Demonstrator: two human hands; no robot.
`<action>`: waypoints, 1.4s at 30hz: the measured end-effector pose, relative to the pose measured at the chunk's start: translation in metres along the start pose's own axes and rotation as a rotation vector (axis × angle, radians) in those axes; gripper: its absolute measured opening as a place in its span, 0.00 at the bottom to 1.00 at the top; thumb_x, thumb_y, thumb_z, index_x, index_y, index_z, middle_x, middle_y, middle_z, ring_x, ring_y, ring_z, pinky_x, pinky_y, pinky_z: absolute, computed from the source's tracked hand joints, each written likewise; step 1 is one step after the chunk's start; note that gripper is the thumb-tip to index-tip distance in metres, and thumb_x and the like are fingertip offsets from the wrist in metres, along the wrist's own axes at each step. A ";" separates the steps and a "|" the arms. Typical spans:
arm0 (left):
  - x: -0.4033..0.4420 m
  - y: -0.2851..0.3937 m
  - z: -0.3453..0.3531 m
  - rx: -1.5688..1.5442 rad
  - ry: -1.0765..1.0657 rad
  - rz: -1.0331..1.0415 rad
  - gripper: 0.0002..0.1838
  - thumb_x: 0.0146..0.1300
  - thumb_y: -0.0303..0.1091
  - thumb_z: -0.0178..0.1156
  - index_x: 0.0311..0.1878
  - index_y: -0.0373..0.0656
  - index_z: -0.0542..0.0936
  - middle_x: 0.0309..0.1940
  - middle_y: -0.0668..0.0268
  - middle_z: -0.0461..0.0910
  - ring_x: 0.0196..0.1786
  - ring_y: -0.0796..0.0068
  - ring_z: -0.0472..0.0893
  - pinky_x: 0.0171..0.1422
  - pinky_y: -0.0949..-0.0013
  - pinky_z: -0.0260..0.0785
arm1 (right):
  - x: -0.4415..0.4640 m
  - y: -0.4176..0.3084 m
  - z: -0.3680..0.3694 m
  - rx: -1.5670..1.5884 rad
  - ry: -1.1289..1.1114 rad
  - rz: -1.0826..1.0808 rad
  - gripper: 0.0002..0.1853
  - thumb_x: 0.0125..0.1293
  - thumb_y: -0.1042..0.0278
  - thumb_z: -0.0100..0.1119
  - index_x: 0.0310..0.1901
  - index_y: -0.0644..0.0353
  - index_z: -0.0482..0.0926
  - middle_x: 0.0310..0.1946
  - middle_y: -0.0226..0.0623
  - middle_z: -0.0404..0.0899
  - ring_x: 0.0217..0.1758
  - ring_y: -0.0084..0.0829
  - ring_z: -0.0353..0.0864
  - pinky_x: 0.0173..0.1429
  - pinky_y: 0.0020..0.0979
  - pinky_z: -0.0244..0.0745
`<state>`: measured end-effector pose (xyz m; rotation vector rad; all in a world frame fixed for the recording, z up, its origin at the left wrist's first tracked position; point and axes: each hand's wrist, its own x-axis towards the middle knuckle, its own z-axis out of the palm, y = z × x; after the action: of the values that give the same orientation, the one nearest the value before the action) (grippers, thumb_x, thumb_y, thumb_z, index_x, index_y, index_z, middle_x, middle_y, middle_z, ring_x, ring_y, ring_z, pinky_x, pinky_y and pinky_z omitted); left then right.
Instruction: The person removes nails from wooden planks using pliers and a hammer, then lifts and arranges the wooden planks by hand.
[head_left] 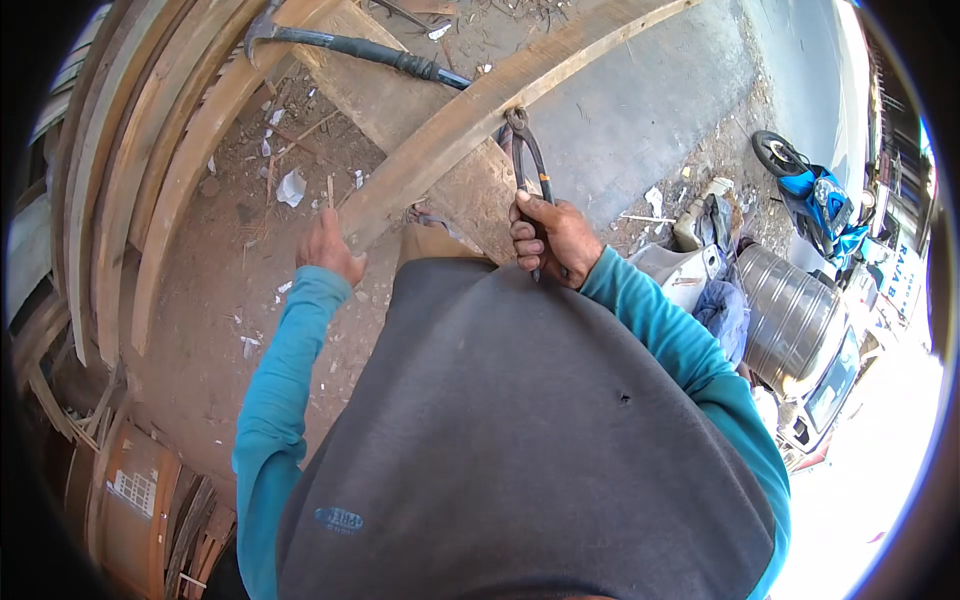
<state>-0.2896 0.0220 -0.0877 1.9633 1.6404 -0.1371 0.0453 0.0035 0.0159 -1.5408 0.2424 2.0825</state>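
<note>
A long wooden plank (440, 145) runs diagonally across the upper view, resting over a wider board (350, 85). My left hand (328, 248) grips the plank's near end, with some fingers hidden. My right hand (555, 238) is closed around the handles of a pair of pincers (518, 155). The pincers' jaws touch the plank's right edge; whether a nail sits between them I cannot make out. Behind the plank lies a claw hammer (350, 45) with a dark handle, its grip end meeting the plank's far edge.
Several curved timber pieces (150, 150) lean at the left. Paper scraps (291, 188) and debris litter the dirt ground. At the right are a metal drum (790, 315), a blue motorcycle (820, 205) and a blue cloth bundle (722, 315). A brown wooden panel (135, 500) stands lower left.
</note>
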 end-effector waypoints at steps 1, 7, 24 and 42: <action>0.001 0.005 -0.008 -0.006 -0.008 0.004 0.37 0.41 0.34 0.77 0.54 0.42 0.67 0.45 0.48 0.78 0.51 0.40 0.78 0.53 0.45 0.71 | 0.000 0.002 0.005 0.003 0.010 0.003 0.15 0.77 0.54 0.50 0.37 0.56 0.70 0.24 0.22 0.62 0.21 0.16 0.59 0.24 0.22 0.62; 0.006 0.006 -0.014 -0.057 -0.186 -0.114 0.38 0.41 0.34 0.79 0.54 0.40 0.66 0.50 0.48 0.75 0.54 0.41 0.76 0.58 0.47 0.70 | 0.003 0.009 0.031 0.044 0.099 -0.044 0.14 0.76 0.54 0.51 0.36 0.55 0.69 0.25 0.26 0.64 0.23 0.19 0.62 0.27 0.27 0.65; 0.007 0.005 -0.010 -0.076 -0.184 -0.125 0.36 0.43 0.34 0.76 0.54 0.41 0.66 0.49 0.46 0.79 0.53 0.39 0.79 0.55 0.47 0.73 | 0.044 0.056 0.047 0.216 0.140 -0.283 0.16 0.75 0.55 0.53 0.34 0.58 0.71 0.24 0.30 0.69 0.21 0.23 0.67 0.26 0.29 0.68; -0.010 0.011 0.011 0.065 0.119 -0.024 0.39 0.41 0.32 0.79 0.56 0.41 0.66 0.49 0.48 0.76 0.55 0.43 0.77 0.57 0.49 0.72 | 0.005 -0.010 -0.053 -0.201 -0.185 -0.190 0.19 0.75 0.68 0.45 0.63 0.67 0.66 0.47 0.50 0.81 0.50 0.45 0.86 0.51 0.42 0.86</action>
<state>-0.2790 0.0065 -0.0889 2.0352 1.7559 -0.0847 0.0938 -0.0103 -0.0047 -1.4075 -0.1788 2.1302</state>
